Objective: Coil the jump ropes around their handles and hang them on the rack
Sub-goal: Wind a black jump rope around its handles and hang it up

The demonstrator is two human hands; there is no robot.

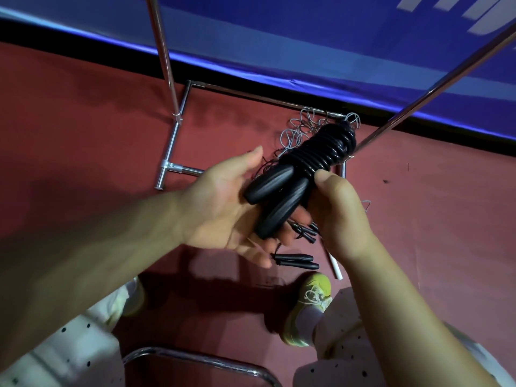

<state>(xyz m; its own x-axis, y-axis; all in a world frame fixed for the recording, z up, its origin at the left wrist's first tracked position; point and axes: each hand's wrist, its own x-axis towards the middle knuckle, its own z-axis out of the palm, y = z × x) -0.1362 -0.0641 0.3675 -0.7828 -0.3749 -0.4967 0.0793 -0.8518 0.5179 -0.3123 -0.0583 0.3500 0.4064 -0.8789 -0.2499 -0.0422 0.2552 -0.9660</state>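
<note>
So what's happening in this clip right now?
A person holds a black jump rope in both hands, its cord already coiled round the two handles. The left hand cradles the handles from below; the right hand grips the bundle. More ropes lie on the red floor by the metal rack. Nothing is hung yet.

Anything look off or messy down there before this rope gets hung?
The coiled black rope looks tidy, but its two handles splay apart at the near end. On the floor by the rack base, thin grey ropes lie in a loose tangle, with spare black handles scattered near the shoe.
</note>
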